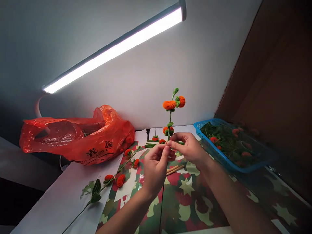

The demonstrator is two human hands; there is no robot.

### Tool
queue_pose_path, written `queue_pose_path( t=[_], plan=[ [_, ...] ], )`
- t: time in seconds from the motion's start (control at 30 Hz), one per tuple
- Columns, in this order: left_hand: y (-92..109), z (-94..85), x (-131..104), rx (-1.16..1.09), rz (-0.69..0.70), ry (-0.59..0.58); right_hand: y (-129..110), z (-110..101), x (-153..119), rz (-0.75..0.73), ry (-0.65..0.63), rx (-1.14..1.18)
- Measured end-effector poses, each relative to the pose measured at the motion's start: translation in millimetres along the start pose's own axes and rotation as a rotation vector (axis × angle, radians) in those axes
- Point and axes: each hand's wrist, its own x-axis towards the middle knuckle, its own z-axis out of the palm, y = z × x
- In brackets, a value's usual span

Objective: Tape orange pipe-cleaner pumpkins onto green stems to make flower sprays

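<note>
An upright green fuzzy stem [170, 116] with small orange pumpkin-like puffs rises above my fingers, looking like pipe-cleaner craft. A green bud tops it, and green tufts sit below the puffs. My left hand [154, 167] pinches the lower end of the stem between thumb and fingers. From the other side my right hand [187, 148] is closed at the same spot, thumb and forefinger on the stem. What lies exactly between the fingertips is hidden. A longer branch [104, 185] with similar orange puffs and dark green leaves lies on the table to the left.
An orange-red plastic bag [83, 139] stands at the back left. A blue basket [212, 143] of green and orange pieces sits at right. Behind my hands lie green stems [149, 145]; brown sticks [175, 169] lie closer. A lit tube lamp [117, 48] hangs above.
</note>
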Motion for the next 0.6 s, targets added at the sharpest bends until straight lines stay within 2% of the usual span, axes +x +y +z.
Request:
queue_pose_path(
  t=[0.07,0.23,0.4,0.5,0.6],
  plan=[
    [3.2,-2.2,3.3,-0.14,-0.079,-0.07,-2.9,-2.3,-1.1,-0.011,-0.043,0.052],
    [8.0,-4.6,2.5,-0.621,-0.371,-0.344,-3.7,-5.1,-3.9,-0.099,-0.228,0.272],
    [4.9,-5.4,-2.3,-0.886,-0.489,-0.525,10.2,3.3,-3.8,-0.069,-0.313,0.428],
    [6.0,-6.3,1.2,-0.789,-0.482,-0.466,12.0,6.3,-2.1,-0.071,-0.249,0.447],
    [10.4,-7.3,5.1,-0.387,-0.307,-0.295,7.5,6.4,-1.0,-0.071,-0.137,0.382]
  ],
)
